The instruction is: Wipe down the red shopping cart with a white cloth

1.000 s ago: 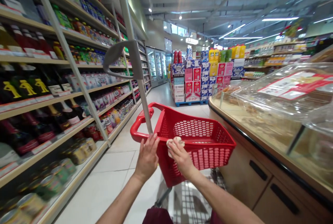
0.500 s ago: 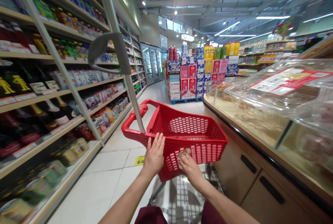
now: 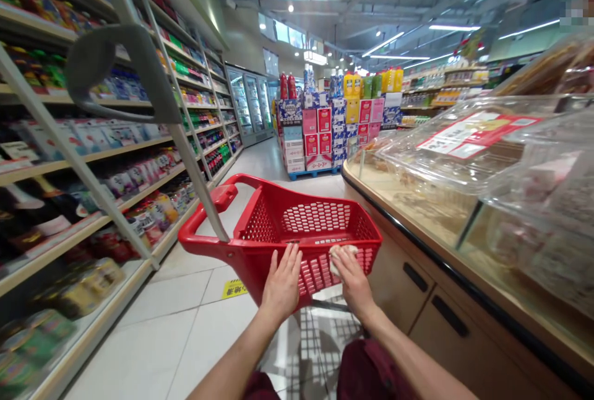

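Note:
A red plastic shopping basket cart (image 3: 255, 257) with slotted sides stands in front of me, and its basket holds nothing that I can see. My left hand (image 3: 282, 279) lies flat against its near side, fingers stretched out, just below the rim. Farther right on the same side, my right hand (image 3: 356, 282) presses a crumpled whitish cloth (image 3: 335, 265) to the slotted wall near the rim. Fingers cover part of the cloth. From the cart's left end a metal pole rises, tilted, with a grey looped handle (image 3: 160, 87).
Drink shelves (image 3: 99, 226) run along the left. To the right, close to the cart, stands a wooden display counter (image 3: 403, 313) with clear plastic food packs (image 3: 455, 146). Stacked drink cartons (image 3: 320, 134) stand ahead. A yellow floor sticker (image 3: 234, 289) lies beside the cart.
My right hand has moved up and right along the basket side with the cloth, to near the rim. My left hand has slid right, away from the handle end. The view has shifted right.

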The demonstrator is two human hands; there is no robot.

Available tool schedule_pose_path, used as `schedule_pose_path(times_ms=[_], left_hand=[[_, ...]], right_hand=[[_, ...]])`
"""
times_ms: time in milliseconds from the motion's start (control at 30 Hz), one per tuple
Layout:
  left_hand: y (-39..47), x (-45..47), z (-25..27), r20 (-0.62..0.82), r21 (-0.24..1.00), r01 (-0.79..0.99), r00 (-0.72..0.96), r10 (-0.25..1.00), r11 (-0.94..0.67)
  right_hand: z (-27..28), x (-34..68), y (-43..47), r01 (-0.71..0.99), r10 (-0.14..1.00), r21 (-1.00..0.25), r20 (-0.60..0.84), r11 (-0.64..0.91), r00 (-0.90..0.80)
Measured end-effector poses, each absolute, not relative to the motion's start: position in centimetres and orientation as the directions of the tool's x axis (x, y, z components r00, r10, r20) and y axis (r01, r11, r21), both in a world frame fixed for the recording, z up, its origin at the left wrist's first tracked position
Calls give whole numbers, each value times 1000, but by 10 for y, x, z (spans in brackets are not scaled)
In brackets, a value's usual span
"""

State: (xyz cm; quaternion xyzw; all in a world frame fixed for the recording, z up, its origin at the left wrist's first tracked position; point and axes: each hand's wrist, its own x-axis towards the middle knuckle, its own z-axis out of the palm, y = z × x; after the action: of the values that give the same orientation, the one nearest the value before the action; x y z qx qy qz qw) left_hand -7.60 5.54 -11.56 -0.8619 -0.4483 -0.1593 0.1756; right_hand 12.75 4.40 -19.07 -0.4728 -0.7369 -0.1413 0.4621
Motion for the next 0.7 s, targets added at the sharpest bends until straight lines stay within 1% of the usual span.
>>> schedule_pose_path(times_ms=[67,233,367,433,567,633,700], left_hand=[[56,-67,-118,432,-144,820,555,711,-553],[56,-53,-123,422,-151,781,606,675,-606],[56,-48,-122,407,-145,777,611,679,-612],[57,-44,-122,404,-139,778,610,682,-613],[59,-37,-125,412,-157,749,642,646,-644],[61,-35,-127,400,-157,742,651,645,-651],[62,-33,-127,385,-146,749,644,661,-646]], right_hand=[[-190,138,48,839,576,-261,814,478,-75],[-210,160,44,850,656,-251,743,463,-138],[-199,178,49,860,608,-303,794,410,-10],[-199,183,52,864,614,-320,789,389,16],[-218,190,47,868,721,-301,687,395,-90],[-217,198,50,869,712,-312,699,384,-64],[-210,208,57,870,645,-341,763,356,35]])
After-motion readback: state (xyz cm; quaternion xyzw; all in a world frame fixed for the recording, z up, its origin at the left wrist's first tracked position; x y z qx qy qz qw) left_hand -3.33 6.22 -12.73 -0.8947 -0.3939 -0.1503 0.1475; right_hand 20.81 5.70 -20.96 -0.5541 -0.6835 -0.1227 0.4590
